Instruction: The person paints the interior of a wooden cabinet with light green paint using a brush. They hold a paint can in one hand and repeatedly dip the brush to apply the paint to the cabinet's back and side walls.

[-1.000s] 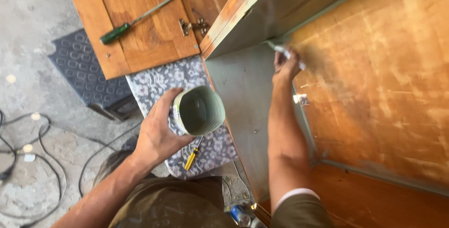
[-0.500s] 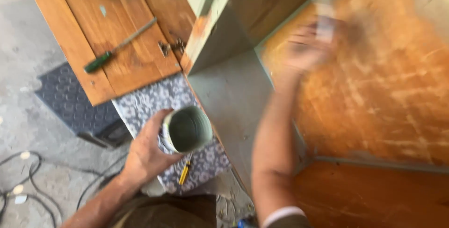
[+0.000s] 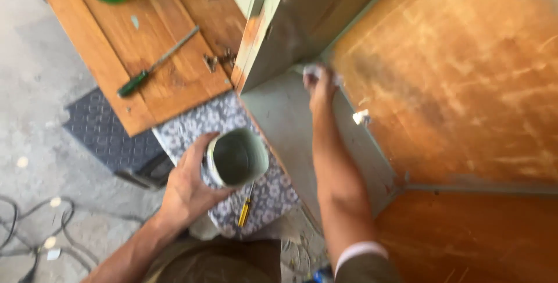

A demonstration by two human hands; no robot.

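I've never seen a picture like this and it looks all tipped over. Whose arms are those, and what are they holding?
The camera sits on a person's head and looks down, so you see their own two arms. The left hand holds a paint can with grey-green paint inside. The right hand reaches up to a grey-green cabinet, holding something small and blurry. A green-handled screwdriver lies on a wooden panel. A yellow-handled screwdriver lies on flowery cloth.

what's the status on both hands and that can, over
Left hand gripping the paint can, open top up. Right hand stretched to the cabinet's inner corner, something small and pale in its fingers. Nothing blocking either arm.
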